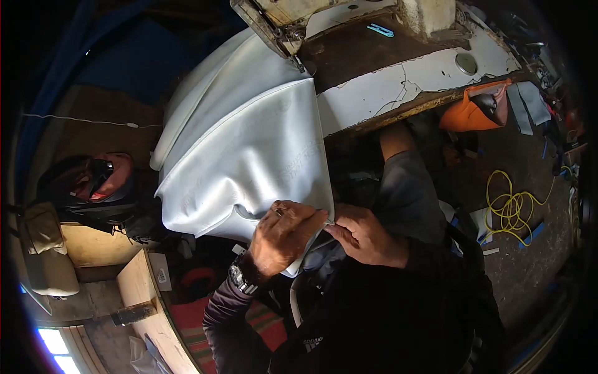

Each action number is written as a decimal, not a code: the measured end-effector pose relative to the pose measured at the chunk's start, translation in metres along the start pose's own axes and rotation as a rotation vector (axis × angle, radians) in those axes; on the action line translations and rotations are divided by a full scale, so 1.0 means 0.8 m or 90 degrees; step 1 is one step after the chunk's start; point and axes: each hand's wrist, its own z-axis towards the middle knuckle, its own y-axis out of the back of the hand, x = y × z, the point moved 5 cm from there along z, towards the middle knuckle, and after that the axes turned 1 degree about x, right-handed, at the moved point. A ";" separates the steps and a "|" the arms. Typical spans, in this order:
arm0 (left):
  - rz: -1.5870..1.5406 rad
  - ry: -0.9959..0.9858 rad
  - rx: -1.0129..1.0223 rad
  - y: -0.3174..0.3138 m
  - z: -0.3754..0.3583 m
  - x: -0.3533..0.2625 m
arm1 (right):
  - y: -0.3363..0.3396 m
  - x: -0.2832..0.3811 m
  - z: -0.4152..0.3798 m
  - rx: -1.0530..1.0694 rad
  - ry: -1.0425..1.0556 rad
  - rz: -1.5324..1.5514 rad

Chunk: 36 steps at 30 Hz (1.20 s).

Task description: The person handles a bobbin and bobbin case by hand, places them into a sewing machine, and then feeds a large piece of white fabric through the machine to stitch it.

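A large silvery-grey sheet of material [268, 143] with raised seams hangs from the sewing machine [280, 31] down to my lap. My left hand [283, 237], with a watch on the wrist, is closed on the sheet's lower edge, its fingers bent over the fold. Close beside it on the right, my right hand [361, 234] pinches the same edge at the corner between thumb and fingers. The fingertips of both hands almost meet. The sheet bulges and wrinkles just above my left hand.
A worn white table [386, 87] holds a light blue tool [380, 30] and a round metal disc [466, 63]. An orange pouch [476, 112] hangs at its edge. Yellow cord [512, 209] lies coiled on the floor. Dark bags [93, 181] and a wooden box [149, 311] stand left.
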 end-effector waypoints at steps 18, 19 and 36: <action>0.030 0.058 -0.178 0.018 0.011 -0.004 | -0.071 -0.184 0.027 -0.027 -0.346 0.505; 0.049 0.057 -0.162 0.028 0.024 -0.011 | -0.105 -0.197 0.036 -0.046 -0.396 0.488; -0.144 0.114 0.114 -0.020 -0.041 0.056 | 0.000 -0.082 0.046 0.062 0.107 -0.306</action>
